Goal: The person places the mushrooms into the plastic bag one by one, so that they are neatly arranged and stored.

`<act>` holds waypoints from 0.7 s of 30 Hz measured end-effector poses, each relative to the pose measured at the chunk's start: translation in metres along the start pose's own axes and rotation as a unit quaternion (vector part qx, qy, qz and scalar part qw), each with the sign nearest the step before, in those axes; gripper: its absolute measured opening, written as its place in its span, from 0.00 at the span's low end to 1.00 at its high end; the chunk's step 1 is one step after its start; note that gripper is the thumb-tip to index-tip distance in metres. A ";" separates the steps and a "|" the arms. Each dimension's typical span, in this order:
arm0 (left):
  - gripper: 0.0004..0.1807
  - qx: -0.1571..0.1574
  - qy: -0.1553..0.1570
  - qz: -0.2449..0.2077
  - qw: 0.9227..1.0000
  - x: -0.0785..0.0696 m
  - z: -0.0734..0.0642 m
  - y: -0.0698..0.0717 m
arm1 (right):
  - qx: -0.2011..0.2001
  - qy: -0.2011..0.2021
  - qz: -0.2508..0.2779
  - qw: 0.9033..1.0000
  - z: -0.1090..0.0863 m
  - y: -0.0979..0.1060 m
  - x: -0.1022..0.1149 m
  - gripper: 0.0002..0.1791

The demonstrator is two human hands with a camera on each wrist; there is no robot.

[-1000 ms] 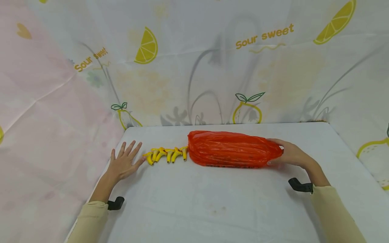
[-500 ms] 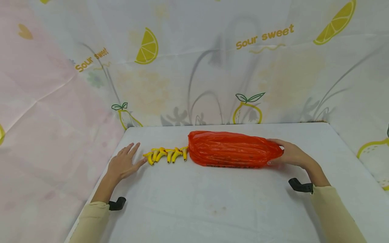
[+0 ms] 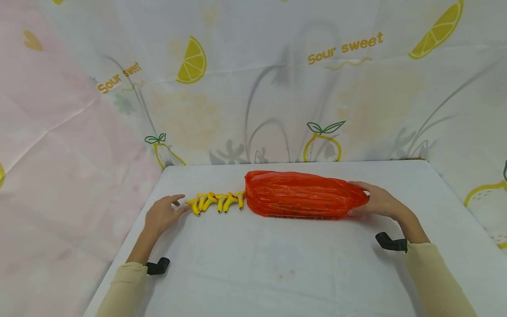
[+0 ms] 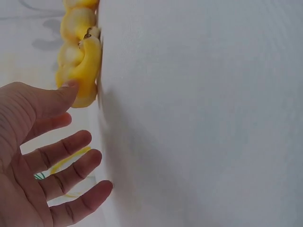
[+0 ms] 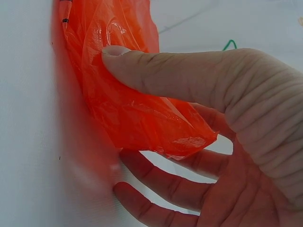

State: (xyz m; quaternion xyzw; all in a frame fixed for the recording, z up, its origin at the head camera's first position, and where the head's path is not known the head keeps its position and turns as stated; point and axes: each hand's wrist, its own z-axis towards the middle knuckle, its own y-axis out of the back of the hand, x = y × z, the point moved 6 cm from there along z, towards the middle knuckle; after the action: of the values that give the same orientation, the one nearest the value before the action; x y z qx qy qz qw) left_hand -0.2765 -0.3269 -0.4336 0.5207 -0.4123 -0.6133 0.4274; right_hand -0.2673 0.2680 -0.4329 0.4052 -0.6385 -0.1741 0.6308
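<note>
Several small yellow bananas (image 3: 219,201), like toys, lie in a row on the white table. My left hand (image 3: 161,215) is at the row's left end, and its thumb tip touches the end banana (image 4: 90,71) in the left wrist view. Its other fingers are loosely bent, with nothing held between them. Right of the row lies a long, crinkled red plastic bag (image 3: 301,194) that meets the last banana. What the bag contains is hidden. My right hand (image 3: 380,202) holds the bag's right end, thumb on the near side (image 5: 128,94) and fingers behind.
The white table (image 3: 269,264) stretches in front of the bananas and bag. Behind it hangs a pale cloth (image 3: 253,110) printed with lemons and lettering. A black wrist mount (image 3: 392,242) sits on the right wrist, and another black mount (image 3: 158,266) on the left.
My left hand's fingers, spread wide one second ago, have bent and drawn in toward the thumb beside the end banana. The right hand, bag and bananas stay where they were.
</note>
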 end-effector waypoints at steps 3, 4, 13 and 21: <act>0.24 -0.007 0.010 -0.049 0.999 0.001 0.000 -0.002 | 0.003 -0.001 -0.002 1.000 0.000 0.000 0.000 0.50; 0.23 -0.010 0.014 -0.067 0.998 0.001 0.000 -0.003 | 0.003 -0.001 -0.003 1.000 0.001 0.000 0.001 0.50; 0.18 0.020 0.055 -0.195 0.979 0.002 0.003 -0.010 | 0.003 -0.006 -0.004 1.000 0.001 -0.001 0.000 0.50; 0.17 0.039 0.074 -0.230 0.970 0.003 0.003 -0.015 | 0.001 -0.001 -0.003 1.000 0.000 -0.001 0.000 0.50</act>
State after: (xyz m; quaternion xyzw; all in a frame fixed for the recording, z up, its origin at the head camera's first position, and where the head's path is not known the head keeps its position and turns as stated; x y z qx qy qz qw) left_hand -0.2813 -0.3250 -0.4478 0.6617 -0.2724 -0.6384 0.2836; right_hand -0.2670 0.2673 -0.4334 0.4076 -0.6382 -0.1762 0.6289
